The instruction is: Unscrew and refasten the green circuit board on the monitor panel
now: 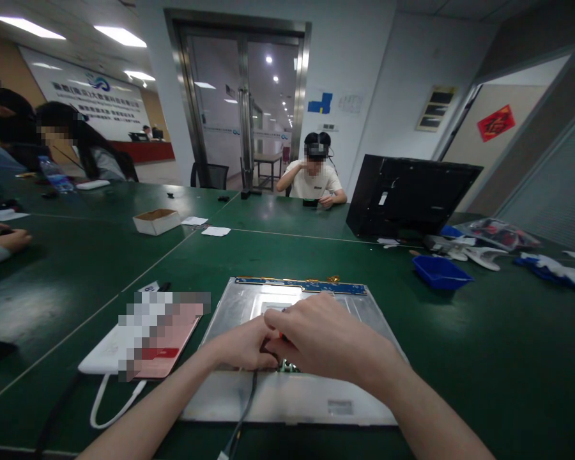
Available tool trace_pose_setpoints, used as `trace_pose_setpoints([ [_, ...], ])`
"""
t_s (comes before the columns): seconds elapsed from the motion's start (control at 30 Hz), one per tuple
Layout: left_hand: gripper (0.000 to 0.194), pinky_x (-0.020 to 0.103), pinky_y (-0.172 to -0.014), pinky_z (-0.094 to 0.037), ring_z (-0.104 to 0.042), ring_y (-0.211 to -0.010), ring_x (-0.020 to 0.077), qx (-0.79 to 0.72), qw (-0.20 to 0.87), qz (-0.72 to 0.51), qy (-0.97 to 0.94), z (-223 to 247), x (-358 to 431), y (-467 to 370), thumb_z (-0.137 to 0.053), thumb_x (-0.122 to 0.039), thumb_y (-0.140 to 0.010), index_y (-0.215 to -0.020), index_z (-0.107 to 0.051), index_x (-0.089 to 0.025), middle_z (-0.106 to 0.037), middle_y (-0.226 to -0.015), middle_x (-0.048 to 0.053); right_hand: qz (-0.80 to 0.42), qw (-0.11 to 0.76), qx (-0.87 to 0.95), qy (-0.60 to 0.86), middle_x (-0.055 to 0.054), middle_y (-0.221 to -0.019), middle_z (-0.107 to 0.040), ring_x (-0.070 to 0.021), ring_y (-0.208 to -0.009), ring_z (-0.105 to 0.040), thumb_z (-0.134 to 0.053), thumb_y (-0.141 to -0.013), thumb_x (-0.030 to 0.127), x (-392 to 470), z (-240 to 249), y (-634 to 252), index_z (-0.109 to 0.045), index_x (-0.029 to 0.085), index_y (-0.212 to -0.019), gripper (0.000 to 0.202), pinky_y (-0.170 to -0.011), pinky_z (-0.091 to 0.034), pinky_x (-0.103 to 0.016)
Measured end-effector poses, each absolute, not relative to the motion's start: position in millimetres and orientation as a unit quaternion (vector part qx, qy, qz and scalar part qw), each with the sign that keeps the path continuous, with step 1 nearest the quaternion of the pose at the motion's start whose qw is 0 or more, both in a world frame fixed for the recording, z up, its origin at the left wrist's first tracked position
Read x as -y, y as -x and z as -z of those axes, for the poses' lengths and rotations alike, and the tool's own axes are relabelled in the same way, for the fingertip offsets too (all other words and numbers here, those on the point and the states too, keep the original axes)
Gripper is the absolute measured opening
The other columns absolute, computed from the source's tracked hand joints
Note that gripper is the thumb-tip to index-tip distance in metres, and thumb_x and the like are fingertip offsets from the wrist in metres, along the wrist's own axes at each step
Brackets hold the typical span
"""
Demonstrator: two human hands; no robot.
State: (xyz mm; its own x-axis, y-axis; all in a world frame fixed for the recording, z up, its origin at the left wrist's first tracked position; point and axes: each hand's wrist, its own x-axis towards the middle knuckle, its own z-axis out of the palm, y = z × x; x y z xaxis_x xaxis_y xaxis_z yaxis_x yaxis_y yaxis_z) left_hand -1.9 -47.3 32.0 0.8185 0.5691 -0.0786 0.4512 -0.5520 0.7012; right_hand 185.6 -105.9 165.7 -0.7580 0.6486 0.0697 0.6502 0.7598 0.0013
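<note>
A flat metal-backed display panel [287,396] lies on the table before me, with a narrow blue circuit strip [301,285] along its far edge. My right hand [328,335] is closed over the panel's middle around what looks like a screwdriver [282,335]; only a bit of its red handle shows, and its tip is hidden. My left hand [244,345] is beside it, fingers bent and pressed together low at a small green circuit board [288,367]. What those fingers pinch, if anything, is hidden. A dark cable [250,399] runs from under them over the panel's near edge.
Left of the panel lie a white power bank [100,358] with a white cable [96,409] and a pink phone [172,345]. A blue tray [441,271] and a black monitor [412,195] stand to the right. A white box [156,221] is farther left; a person [316,179] sits opposite.
</note>
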Motion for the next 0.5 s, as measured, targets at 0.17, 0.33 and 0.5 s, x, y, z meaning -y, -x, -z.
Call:
trace_pose_setpoints([
  [0.17, 0.013, 0.023, -0.059, -0.043, -0.058, -0.068, 0.0165, -0.322, 0.411, -0.074, -0.850, -33.9, 49.2, 1.0, -0.069, -0.021, -0.071, -0.083, -0.070, -0.016, -0.066, -0.076, 0.002, -0.018, 0.023, 0.944, 0.329, -0.004, -0.084, -0.070, -0.0152, -0.065, -0.059, -0.055, -0.086, 0.023, 105.6, -169.3, -192.4, -0.054, 0.019, -0.100, 0.015, -0.050, -0.020, -0.028],
  [0.33, 0.009, 0.022, -0.055, -0.039, -0.053, -0.060, 0.0130, -0.306, 0.440, -0.077, -0.841, -40.7, 50.2, -0.5, -0.067, -0.015, -0.068, -0.077, -0.069, -0.015, -0.060, -0.066, -0.001, -0.012, 0.015, 0.933, 0.360, -0.003, -0.081, -0.070, -0.0167, -0.065, -0.061, -0.060, -0.086, 0.030, 102.6, -168.3, -195.6, -0.056, 0.020, -0.100, 0.018, -0.049, -0.019, -0.028],
  [0.5, 0.015, 0.022, -0.059, -0.043, -0.057, -0.068, 0.0149, -0.304, 0.455, -0.082, -0.833, -38.4, 49.4, -0.7, -0.064, -0.011, -0.066, -0.079, -0.068, -0.015, -0.063, -0.073, 0.000, 0.013, 0.021, 0.924, 0.381, -0.002, -0.073, -0.069, -0.0157, -0.062, -0.059, -0.052, -0.094, 0.036, 102.0, -165.9, -193.3, -0.061, 0.021, -0.094, 0.017, -0.051, -0.018, -0.029],
])
